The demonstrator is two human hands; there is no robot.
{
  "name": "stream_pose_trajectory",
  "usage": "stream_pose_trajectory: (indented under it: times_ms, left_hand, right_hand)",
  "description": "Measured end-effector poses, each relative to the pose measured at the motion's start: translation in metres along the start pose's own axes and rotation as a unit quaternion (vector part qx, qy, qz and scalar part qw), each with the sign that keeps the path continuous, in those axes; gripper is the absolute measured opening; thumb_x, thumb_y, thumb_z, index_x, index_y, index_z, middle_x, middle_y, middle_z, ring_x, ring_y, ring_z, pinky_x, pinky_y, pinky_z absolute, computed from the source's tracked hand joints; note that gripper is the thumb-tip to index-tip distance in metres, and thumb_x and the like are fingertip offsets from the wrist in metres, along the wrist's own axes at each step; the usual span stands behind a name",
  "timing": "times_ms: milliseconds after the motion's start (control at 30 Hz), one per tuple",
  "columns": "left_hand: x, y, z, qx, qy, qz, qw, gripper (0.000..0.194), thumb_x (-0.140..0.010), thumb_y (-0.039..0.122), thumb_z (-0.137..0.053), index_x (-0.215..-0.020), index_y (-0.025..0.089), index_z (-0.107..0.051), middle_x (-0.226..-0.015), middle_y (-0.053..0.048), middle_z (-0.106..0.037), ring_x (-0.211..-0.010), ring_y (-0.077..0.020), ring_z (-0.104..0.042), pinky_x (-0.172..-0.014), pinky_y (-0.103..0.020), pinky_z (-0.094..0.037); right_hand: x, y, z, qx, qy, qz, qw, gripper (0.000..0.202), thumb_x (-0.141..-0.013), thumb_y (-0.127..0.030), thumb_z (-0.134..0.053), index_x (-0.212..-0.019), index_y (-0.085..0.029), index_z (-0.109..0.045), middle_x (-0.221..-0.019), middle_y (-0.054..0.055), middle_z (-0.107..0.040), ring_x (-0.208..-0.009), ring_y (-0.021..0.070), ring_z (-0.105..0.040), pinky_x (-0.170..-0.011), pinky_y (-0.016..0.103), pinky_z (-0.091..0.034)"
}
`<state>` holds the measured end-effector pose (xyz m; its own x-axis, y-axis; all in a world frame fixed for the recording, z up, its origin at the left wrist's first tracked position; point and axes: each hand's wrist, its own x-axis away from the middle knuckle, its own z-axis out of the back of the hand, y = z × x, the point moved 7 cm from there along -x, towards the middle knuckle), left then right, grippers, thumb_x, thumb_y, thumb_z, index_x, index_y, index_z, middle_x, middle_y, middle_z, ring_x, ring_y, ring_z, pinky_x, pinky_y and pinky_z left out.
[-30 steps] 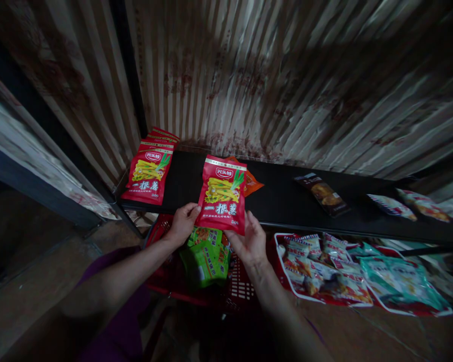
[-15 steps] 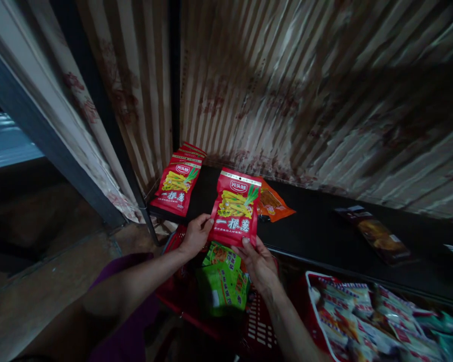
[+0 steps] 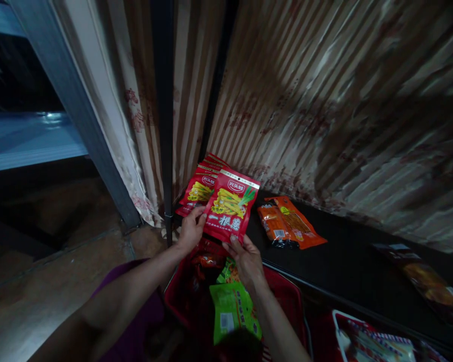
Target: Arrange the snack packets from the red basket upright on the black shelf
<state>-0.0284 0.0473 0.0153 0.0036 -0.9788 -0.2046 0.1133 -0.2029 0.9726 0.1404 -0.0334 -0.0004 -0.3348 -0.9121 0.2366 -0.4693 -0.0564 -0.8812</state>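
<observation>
A red snack packet [image 3: 232, 203] with yellow sticks and a green onion printed on it is held up in both hands. My left hand [image 3: 191, 229] pinches its lower left edge. At its bottom right, my right hand [image 3: 246, 256] grips with the thumb on the front. Behind it, partly covered, a stack of matching red packets [image 3: 198, 188] leans at the left end of the black shelf [image 3: 324, 271]. Below my hands, a red basket [image 3: 290, 296] holds green packets [image 3: 232, 311] and some darker red ones.
Two orange packets [image 3: 287, 223] lie on the shelf to the right, and a dark brown packet [image 3: 425, 276] lies further along. A second basket [image 3: 337, 327] with packets stands at lower right. A black post [image 3: 166, 125] and a patterned curtain [image 3: 305, 100] border the shelf.
The held packet has moved left, over the front of the red stack, and tilted slightly. The view has shifted, uncovering more of the orange packets and the red basket.
</observation>
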Motion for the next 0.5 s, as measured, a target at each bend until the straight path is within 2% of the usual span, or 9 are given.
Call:
stream_pose_trajectory:
  times_ms: [100, 200, 367, 500]
  left_hand:
    - [-0.014, 0.007, 0.025, -0.072, 0.032, -0.021, 0.997, 0.038, -0.086, 0.021, -0.047, -0.123, 0.014, -0.052, -0.102, -0.009, -0.068, -0.093, -0.0196, -0.065, -0.087, -0.037, -0.05]
    - [-0.021, 0.014, 0.04, -0.122, 0.052, -0.059, 0.989, 0.042, -0.087, 0.02, -0.043, -0.129, 0.013, -0.048, -0.118, -0.013, -0.063, -0.107, -0.0218, -0.061, -0.097, -0.041, -0.046]
    - [-0.025, 0.009, 0.045, -0.167, 0.05, -0.101, 0.979, 0.051, -0.085, 0.016, -0.044, -0.136, 0.017, -0.042, -0.132, -0.012, -0.055, -0.122, -0.0235, -0.052, -0.104, -0.044, -0.042]
    - [-0.022, 0.004, 0.041, -0.182, 0.053, -0.13, 0.973, 0.053, -0.085, 0.017, -0.043, -0.138, 0.015, -0.04, -0.144, -0.013, -0.042, -0.137, -0.0251, -0.033, -0.111, -0.047, -0.034]
  right_hand:
    - [-0.011, 0.01, -0.031, -0.003, -0.009, 0.005, 1.0, 0.038, -0.054, -0.03, -0.086, -0.087, -0.02, -0.07, -0.082, 0.0, -0.073, -0.067, 0.0126, -0.066, -0.065, 0.027, -0.058]
    - [-0.02, 0.021, -0.051, -0.001, -0.005, 0.007, 1.0, 0.037, -0.052, -0.029, -0.086, -0.084, -0.019, -0.071, -0.079, -0.001, -0.072, -0.064, 0.0125, -0.066, -0.065, 0.028, -0.058]
    - [-0.025, 0.03, -0.074, 0.01, -0.007, 0.02, 1.0, 0.036, -0.054, -0.032, -0.084, -0.085, -0.018, -0.071, -0.081, 0.001, -0.072, -0.07, 0.0141, -0.066, -0.067, 0.028, -0.057]
    - [-0.024, 0.037, -0.083, 0.026, -0.012, 0.022, 0.999, 0.037, -0.056, -0.032, -0.082, -0.088, -0.018, -0.07, -0.082, 0.001, -0.073, -0.069, 0.0149, -0.066, -0.068, 0.03, -0.056]
